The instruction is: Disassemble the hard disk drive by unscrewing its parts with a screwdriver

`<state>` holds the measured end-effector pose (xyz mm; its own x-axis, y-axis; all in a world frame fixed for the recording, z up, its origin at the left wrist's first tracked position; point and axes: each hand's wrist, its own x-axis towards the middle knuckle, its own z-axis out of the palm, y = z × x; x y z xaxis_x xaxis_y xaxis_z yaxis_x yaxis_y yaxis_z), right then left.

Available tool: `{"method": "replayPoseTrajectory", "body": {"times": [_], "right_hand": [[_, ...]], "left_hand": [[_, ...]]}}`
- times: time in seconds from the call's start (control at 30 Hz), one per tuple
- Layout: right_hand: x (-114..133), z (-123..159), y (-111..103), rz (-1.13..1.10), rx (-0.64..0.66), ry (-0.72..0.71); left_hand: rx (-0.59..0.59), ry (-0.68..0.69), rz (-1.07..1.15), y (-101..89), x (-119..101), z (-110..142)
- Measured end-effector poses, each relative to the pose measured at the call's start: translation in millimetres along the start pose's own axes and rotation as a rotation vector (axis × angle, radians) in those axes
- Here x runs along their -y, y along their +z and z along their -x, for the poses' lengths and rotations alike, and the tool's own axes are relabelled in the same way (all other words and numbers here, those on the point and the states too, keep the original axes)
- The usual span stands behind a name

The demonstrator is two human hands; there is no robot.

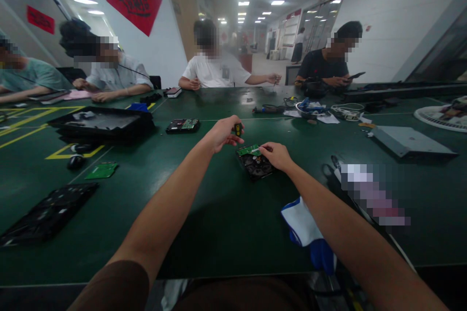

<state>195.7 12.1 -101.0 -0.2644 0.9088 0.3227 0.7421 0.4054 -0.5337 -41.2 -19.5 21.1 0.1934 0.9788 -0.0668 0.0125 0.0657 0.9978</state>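
Note:
A black hard drive (pixel 256 167) with a green circuit board (pixel 249 150) at its far edge lies on the green table in front of me. My left hand (pixel 226 134) is closed round a black and yellow screwdriver (pixel 238 129), held upright with its tip down at the board's left part. The fingers of my right hand (pixel 276 155) are pressed together on the right end of the board and the drive's edge. Their tips partly cover that corner.
Another hard drive (pixel 183 125) lies beyond my left arm. A loose green board (pixel 101 170), a black casing (pixel 49 212) and black trays (pixel 102 124) are at left. Blue-white gloves (pixel 303 226) lie by my right forearm; a grey metal box (pixel 412 141) stands right. Several people sit opposite.

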Motion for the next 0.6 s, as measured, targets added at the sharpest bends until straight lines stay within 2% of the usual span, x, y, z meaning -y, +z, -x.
{"method": "replayPoseTrajectory", "body": {"times": [0.17, 0.4, 0.6], "right_hand": [[-0.6, 0.0, 0.1, 0.002, -0.004, -0.008], [2.7, 0.0, -0.8, 0.007, 0.002, 0.002], [1.8, -0.2, -1.4, 0.008, 0.004, -0.010]], "left_hand": [[0.038, -0.036, 0.035, 0.4, 0.1, 0.3], [-0.085, 0.043, -0.033, 3.0, -0.9, 1.4], [0.011, -0.012, 0.003, 4.0, -1.1, 2.7]]}}
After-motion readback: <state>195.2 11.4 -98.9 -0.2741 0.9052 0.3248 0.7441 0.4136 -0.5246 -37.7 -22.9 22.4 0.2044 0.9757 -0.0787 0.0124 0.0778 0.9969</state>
